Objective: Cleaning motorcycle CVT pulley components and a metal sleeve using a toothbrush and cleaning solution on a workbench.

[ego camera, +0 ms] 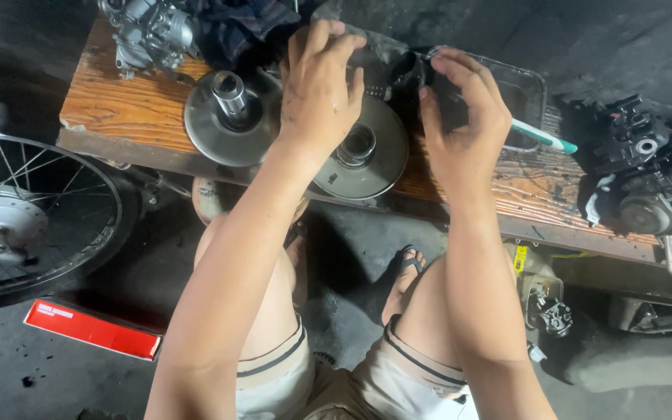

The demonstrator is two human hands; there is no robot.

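Both hands pinch a greasy black belt (pixel 406 74) between them, left hand (pixel 320 85) and right hand (pixel 460 117) above the pulley disc (pixel 367 159); slick fingers could let it slip onto the disc below.

On my worn wooden desk (pixel 130 101) I count two round grey metal pulley discs (pixel 231 117) (pixel 367 155), two engine castings (pixel 149 31) (pixel 647 187), one clear plastic tray (pixel 526 85), one white-and-teal toothbrush (pixel 544 138). Below: one spoked wheel (pixel 33 218), one red flat box (pixel 91 328).

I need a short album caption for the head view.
Both hands, left and right, grip a black belt above pulley discs on a wooden bench.
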